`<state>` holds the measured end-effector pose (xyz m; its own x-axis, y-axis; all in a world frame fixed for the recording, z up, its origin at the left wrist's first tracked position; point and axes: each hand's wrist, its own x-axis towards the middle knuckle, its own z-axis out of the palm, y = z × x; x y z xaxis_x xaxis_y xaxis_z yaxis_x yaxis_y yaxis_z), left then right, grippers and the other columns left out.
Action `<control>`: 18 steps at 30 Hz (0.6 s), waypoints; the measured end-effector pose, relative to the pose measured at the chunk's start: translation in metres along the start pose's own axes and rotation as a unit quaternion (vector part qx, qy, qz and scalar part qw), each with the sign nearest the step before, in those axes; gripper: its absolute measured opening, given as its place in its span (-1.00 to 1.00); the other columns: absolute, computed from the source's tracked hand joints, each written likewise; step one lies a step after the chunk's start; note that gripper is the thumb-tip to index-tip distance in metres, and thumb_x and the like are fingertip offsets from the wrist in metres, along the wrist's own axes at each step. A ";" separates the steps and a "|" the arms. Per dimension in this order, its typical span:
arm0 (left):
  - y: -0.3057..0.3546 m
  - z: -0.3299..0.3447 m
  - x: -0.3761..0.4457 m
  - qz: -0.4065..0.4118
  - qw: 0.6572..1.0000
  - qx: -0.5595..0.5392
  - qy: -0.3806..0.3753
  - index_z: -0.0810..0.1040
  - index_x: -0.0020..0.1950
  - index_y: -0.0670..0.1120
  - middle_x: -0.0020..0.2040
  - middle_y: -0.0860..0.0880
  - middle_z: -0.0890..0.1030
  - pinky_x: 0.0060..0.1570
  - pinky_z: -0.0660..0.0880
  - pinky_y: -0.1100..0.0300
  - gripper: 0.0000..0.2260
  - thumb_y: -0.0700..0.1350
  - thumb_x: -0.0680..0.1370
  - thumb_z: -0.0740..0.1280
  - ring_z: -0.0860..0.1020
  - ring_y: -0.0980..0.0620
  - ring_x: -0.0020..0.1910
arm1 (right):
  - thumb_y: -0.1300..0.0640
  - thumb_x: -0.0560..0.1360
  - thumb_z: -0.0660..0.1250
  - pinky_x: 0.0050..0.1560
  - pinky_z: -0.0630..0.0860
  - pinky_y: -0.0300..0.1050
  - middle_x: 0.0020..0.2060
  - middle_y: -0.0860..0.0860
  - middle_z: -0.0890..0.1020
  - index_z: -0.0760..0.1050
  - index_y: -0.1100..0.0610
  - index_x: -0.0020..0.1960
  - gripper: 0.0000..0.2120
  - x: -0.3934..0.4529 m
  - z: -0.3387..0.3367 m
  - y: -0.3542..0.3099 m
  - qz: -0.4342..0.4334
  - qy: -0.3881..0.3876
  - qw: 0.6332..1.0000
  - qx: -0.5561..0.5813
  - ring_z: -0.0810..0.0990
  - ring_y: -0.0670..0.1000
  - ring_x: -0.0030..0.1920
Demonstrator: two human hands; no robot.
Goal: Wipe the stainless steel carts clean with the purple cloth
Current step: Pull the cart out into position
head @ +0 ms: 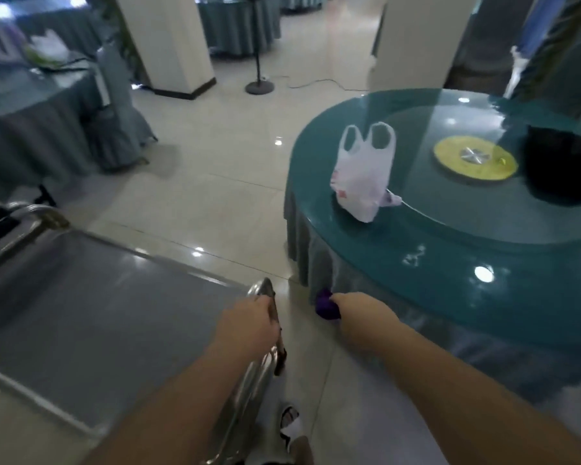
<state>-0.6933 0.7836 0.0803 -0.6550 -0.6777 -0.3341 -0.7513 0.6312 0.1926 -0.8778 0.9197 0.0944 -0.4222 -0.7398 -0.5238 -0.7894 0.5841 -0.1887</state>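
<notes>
A stainless steel cart fills the lower left, its flat grey top shelf tilted across the view. My left hand grips the cart's chrome handle bar at the shelf's right end. To the right of the cart, my right hand holds the bunched purple cloth, in the air above the floor and beside the round table's skirt.
A round table with a glass top stands close on the right, bearing a white plastic bag, a yellow disc and a black object. Draped tables and a covered chair lie left; pillars and a fan stand behind.
</notes>
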 end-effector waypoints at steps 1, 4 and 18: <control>-0.010 -0.004 0.013 -0.014 1.000 -0.013 0.002 0.51 0.38 0.04 0.31 -0.01 0.58 0.24 0.53 -0.02 -0.65 0.08 0.62 0.23 0.57 -0.09 0.27 | 0.25 0.56 0.24 0.22 0.54 0.11 0.23 0.04 0.56 0.40 0.00 0.39 -0.58 0.017 -0.012 -0.011 -0.013 -0.001 1.000 -0.012 0.57 0.13 0.20; -0.035 -0.019 0.049 -0.049 0.998 -0.050 0.006 0.48 0.44 0.03 0.39 -0.03 0.54 0.29 0.49 -0.02 -0.62 0.08 0.65 0.22 0.52 -0.09 0.34 | 0.27 0.56 0.28 0.29 0.52 0.10 0.26 0.05 0.55 0.37 0.00 0.46 -0.51 0.063 -0.049 -0.043 -0.043 -0.014 0.998 -0.049 0.56 0.12 0.23; -0.143 -0.056 0.106 -0.297 0.946 -0.121 0.045 0.42 0.53 0.03 0.48 -0.02 0.48 0.33 0.42 -0.02 -0.55 0.05 0.63 0.20 0.48 -0.12 0.41 | 0.30 0.50 0.20 0.06 0.58 0.01 0.02 0.02 0.59 0.49 0.06 0.24 -0.64 0.248 -0.110 -0.209 -0.302 -0.044 0.933 -0.192 0.62 0.09 0.03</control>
<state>-0.6599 0.5999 0.0691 -0.1074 -0.9221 -0.3718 -0.9784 0.0315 0.2044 -0.8662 0.5774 0.0957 0.1754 -0.8548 -0.4884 -0.9800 -0.1043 -0.1693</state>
